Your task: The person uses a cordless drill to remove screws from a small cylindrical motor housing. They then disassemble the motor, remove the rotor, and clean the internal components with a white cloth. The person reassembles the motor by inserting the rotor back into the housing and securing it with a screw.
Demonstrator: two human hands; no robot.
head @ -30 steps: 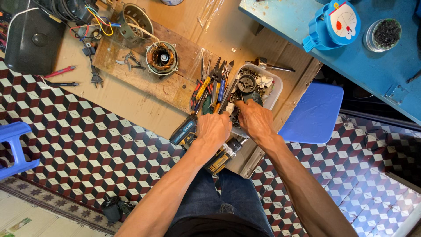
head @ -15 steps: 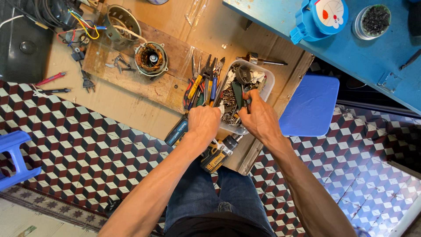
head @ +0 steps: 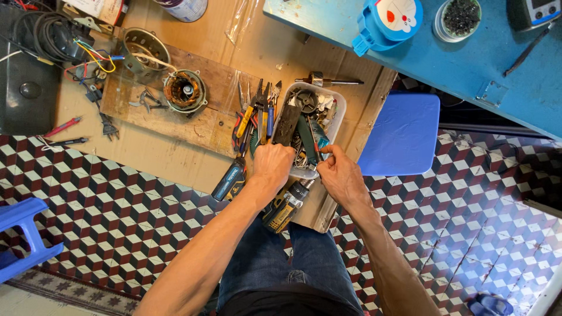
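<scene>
I sit over a cardboard sheet on the floor. My left hand (head: 272,165) is closed around the near end of a dark flat block (head: 287,124) that sticks out of a white plastic tray (head: 338,106) full of small parts and tools. At the tray's near edge, my right hand (head: 341,174) pinches a thin red-handled tool (head: 314,147) between thumb and fingers. A black and yellow power drill (head: 285,206) lies just below both hands, against my knees.
Pliers and screwdrivers (head: 254,117) lie left of the tray, with a dark blue power tool (head: 230,179) below them. A copper-wound motor stator (head: 184,90) and a metal housing (head: 143,45) sit on a wooden board. Blue stool (head: 404,131) and blue table (head: 468,64) right; black case (head: 26,88) left.
Both hands have moved from the near end of the tray into it. The left hand now grips the dark block and the right pinches the thin tool. The view has shifted slightly.
</scene>
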